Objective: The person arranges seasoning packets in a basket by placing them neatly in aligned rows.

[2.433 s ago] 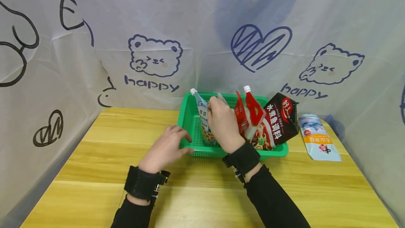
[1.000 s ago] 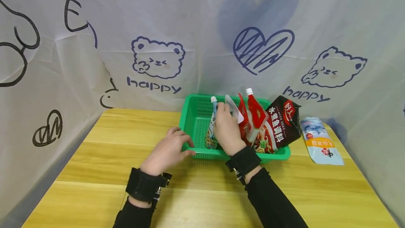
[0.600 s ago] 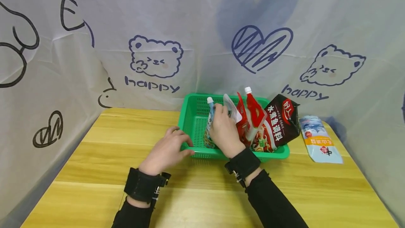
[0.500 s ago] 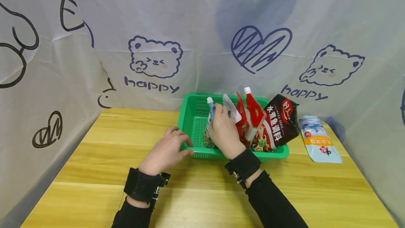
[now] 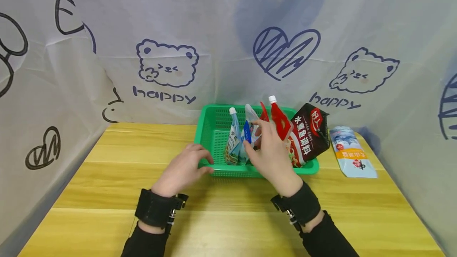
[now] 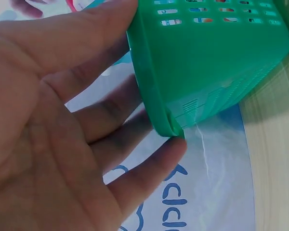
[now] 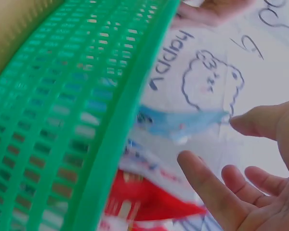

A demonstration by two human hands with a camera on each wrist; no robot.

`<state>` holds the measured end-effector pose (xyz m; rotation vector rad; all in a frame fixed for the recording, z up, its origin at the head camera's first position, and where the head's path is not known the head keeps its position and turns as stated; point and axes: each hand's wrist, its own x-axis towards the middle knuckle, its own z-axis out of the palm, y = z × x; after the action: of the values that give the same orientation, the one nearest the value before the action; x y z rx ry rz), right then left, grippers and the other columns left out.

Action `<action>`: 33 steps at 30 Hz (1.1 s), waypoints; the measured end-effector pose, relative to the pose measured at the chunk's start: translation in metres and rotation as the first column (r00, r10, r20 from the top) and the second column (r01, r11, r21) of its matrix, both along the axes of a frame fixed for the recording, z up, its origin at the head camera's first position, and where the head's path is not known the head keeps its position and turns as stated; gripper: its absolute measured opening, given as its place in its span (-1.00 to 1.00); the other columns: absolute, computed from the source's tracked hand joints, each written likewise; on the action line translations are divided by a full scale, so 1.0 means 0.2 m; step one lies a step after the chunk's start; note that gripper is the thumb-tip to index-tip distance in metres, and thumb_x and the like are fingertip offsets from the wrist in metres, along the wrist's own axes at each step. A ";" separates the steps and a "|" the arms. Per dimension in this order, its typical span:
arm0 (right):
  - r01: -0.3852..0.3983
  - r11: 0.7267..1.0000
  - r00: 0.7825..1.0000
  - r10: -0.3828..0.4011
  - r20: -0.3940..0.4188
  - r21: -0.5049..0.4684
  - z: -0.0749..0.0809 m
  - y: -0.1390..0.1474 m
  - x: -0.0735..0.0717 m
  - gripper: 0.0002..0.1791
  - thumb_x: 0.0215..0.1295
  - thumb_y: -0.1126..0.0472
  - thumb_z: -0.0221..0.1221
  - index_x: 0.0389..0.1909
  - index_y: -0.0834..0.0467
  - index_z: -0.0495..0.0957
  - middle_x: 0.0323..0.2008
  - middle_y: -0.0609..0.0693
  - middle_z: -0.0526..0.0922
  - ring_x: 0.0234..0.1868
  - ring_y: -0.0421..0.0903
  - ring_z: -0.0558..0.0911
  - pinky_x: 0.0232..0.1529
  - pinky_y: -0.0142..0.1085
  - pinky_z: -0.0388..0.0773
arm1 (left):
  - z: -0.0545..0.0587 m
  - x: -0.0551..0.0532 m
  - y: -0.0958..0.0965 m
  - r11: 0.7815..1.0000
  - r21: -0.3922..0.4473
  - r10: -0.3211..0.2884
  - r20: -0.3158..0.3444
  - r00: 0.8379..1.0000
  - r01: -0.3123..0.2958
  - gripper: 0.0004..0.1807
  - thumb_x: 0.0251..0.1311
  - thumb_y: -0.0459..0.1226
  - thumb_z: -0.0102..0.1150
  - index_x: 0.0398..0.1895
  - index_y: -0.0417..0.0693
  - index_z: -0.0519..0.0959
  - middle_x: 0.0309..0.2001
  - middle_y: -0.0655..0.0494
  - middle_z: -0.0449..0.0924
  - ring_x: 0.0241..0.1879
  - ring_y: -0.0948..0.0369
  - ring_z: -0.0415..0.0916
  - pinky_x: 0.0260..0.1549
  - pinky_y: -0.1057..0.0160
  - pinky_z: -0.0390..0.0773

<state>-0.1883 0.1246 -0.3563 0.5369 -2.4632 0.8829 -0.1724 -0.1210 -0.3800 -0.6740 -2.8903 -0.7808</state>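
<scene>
In the head view, a green plastic basket (image 5: 230, 169) holds several food pouches. My left hand (image 5: 183, 167) grips its front left corner; in the left wrist view the thumb lies along the rim and fingers reach behind it. My right hand (image 5: 271, 150) hovers over the basket's front, fingers spread and holding nothing. Left of it, a light-blue spouted pouch (image 5: 233, 140) with a white cap stands upright, beside a blue-topped packet (image 5: 247, 132). Behind the right fingers are a clear-edged packet (image 5: 251, 112) and a red packet, partly hidden. A red spouted pouch (image 5: 280, 120) leans beside them.
A black-and-red seasoning bag (image 5: 308, 134) leans over the basket's right end. A white-and-orange pouch (image 5: 352, 152) lies flat on the wooden table (image 5: 228, 217) to the right. White cloth with drawings stands behind and at both sides.
My right hand has let go of the light-blue spouted pouch and moved right, its fingers spreading. That pouch and the blue-topped packet now show. My left hand stays at the basket's corner.
</scene>
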 end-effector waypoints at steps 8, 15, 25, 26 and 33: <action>0.078 0.988 0.966 -0.108 -0.237 -0.130 0.02 0.29 0.03 -0.54 0.30 0.36 0.38 0.16 0.34 0.46 -0.06 0.22 0.56 -0.17 0.07 0.71 -0.27 -0.32 0.73 | 0.02 -0.01 -0.02 0.999 0.034 0.005 0.055 0.999 -0.007 -0.91 0.25 -0.29 0.45 -0.23 -0.02 0.71 -0.17 0.14 0.69 -0.15 0.10 0.57 -0.17 0.10 0.63; 0.219 0.941 0.931 -0.281 -0.233 -0.260 0.04 0.59 0.03 -0.60 0.33 0.45 0.28 0.14 0.43 0.47 0.00 0.34 0.51 -0.03 0.17 0.67 -0.10 -0.76 0.45 | 0.02 -0.01 -0.03 0.999 0.037 0.016 0.062 0.998 -0.018 -0.91 0.26 -0.28 0.44 -0.22 0.01 0.71 -0.18 0.16 0.70 -0.20 0.18 0.55 -0.19 0.12 0.63; 0.509 0.846 0.861 -0.503 0.081 -0.161 -0.07 1.05 -0.06 -0.49 0.48 0.21 0.14 0.33 0.37 0.37 0.18 0.34 0.45 0.17 0.27 0.55 0.12 -0.19 0.55 | 0.01 0.00 -0.02 0.998 0.057 0.015 0.072 0.997 -0.020 -0.90 0.23 -0.27 0.45 -0.23 0.05 0.71 -0.18 0.18 0.71 -0.22 0.22 0.61 -0.16 0.11 0.68; 0.519 0.845 0.854 -0.505 0.126 -0.130 -0.09 1.10 -0.08 -0.46 0.49 0.19 0.13 0.35 0.39 0.35 0.21 0.37 0.43 0.19 0.33 0.52 0.15 -0.02 0.53 | 0.01 0.00 -0.02 0.998 0.059 0.016 0.076 0.997 -0.021 -0.90 0.23 -0.28 0.45 -0.23 0.05 0.71 -0.19 0.18 0.71 -0.22 0.22 0.61 -0.17 0.12 0.68; 0.527 0.840 0.753 -0.532 0.388 0.131 -0.26 1.42 -0.19 -0.27 0.51 0.14 0.08 0.42 0.60 0.12 0.26 0.63 0.26 0.25 0.56 0.32 0.20 0.40 0.39 | 0.00 0.00 0.01 0.997 0.067 0.022 0.096 0.995 -0.028 -0.90 0.21 -0.28 0.46 -0.25 0.05 0.71 -0.22 0.20 0.71 -0.26 0.26 0.58 -0.18 0.12 0.67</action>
<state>-0.2259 0.4087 -0.4091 -0.3985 -2.7626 0.7884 -0.1723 -0.1194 -0.3803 -0.6087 -2.9343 -0.9278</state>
